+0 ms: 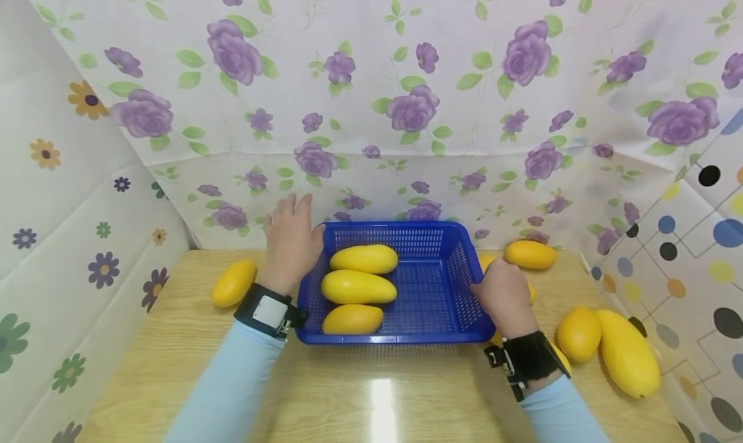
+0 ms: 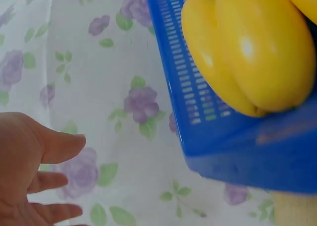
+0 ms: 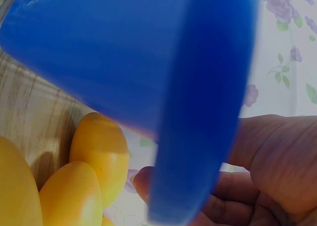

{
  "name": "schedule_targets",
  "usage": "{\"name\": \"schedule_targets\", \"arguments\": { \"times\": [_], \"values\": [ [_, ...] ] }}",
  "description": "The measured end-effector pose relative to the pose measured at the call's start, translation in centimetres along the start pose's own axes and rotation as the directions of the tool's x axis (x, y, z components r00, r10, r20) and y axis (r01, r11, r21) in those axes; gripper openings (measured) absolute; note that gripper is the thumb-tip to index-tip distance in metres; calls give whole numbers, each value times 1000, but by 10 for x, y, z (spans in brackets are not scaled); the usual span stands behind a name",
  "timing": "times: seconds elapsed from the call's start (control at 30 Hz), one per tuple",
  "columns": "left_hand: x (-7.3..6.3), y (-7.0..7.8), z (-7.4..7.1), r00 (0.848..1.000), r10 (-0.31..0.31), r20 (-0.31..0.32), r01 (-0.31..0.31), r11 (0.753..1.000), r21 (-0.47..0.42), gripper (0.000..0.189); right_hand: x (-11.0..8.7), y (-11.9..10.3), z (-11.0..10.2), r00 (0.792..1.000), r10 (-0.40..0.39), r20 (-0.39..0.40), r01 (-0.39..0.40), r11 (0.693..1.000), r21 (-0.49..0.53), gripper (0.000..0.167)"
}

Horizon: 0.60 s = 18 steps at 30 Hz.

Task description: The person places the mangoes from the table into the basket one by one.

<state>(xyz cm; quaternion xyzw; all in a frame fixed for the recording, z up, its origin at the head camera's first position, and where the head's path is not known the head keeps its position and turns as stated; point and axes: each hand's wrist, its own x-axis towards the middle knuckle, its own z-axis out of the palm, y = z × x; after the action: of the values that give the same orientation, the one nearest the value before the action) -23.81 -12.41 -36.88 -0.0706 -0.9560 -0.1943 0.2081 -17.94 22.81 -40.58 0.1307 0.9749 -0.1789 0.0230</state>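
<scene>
A blue plastic basket (image 1: 420, 295) with slotted walls stands in the middle, holding three yellow mango-like fruits (image 1: 358, 287) along its left side. My right hand (image 1: 506, 295) grips the basket's right rim; in the right wrist view the thumb and fingers sit on either side of the blue rim (image 3: 208, 107). Beside the left end is my left hand (image 1: 291, 243), its fingers extended and holding nothing. The left wrist view shows the left thumb (image 2: 62, 146) apart from the basket wall (image 2: 173, 102), with fruits (image 2: 267, 47) inside.
One yellow fruit (image 1: 234, 283) lies on the wooden table (image 1: 325, 391) left of the left hand. Several more lie to the right, including a rounder one (image 1: 579, 333), a long one (image 1: 629, 354) and one at the back (image 1: 531, 254). A flowered sheet (image 1: 371, 108) hangs behind.
</scene>
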Motion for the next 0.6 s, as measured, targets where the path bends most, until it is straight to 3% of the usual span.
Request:
{"name": "schedule_targets", "arguments": {
  "times": [0.07, 0.27, 0.6],
  "values": [
    [-1, -7, -2, 999, -39, -30, 39, 999, -3, 62, 0, -1, 0, 1000, 2, -4, -2, 1000, -3, 29],
    [-7, -30, -7, 986, -161, -42, 161, 987, 10, 72, -1, -1, 0, 1000, 2, 5, -2, 1000, -11, 29],
    [-23, -71, -3, 947, -320, -32, 320, 947, 9, 88, 0, 0, 0, 1000, 0, -3, 0, 1000, -7, 30]
  ]
}}
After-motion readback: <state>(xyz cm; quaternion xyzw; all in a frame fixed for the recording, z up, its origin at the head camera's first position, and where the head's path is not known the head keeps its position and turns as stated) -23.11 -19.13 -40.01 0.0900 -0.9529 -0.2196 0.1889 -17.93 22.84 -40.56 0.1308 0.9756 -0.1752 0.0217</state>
